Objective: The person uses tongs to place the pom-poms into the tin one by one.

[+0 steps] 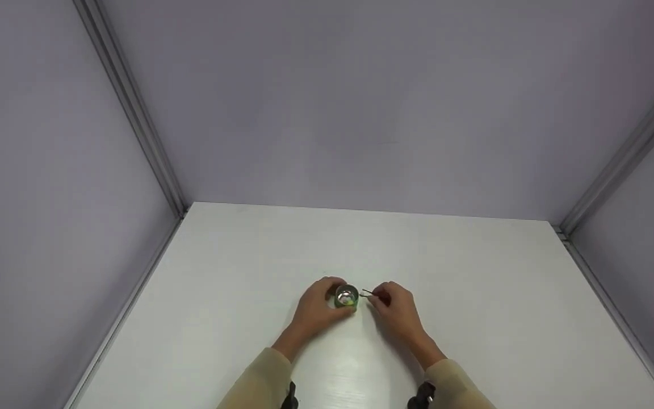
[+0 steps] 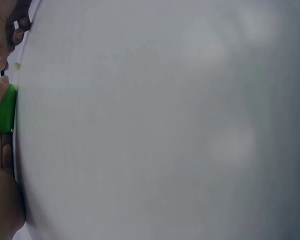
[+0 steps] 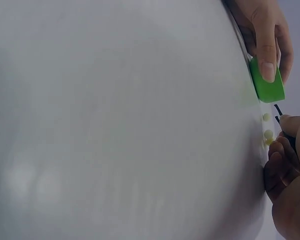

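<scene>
Cup (image 1: 347,297) on table (image 1: 474,295), between left hand (image 1: 315,309) and right hand (image 1: 398,309)

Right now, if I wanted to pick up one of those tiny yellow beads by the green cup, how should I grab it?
Probably pinch a yellow bead from above at its sides, with tweezers like those the right hand pinches. It's tiny, round and lies on the table, close beside the green cup.
</scene>
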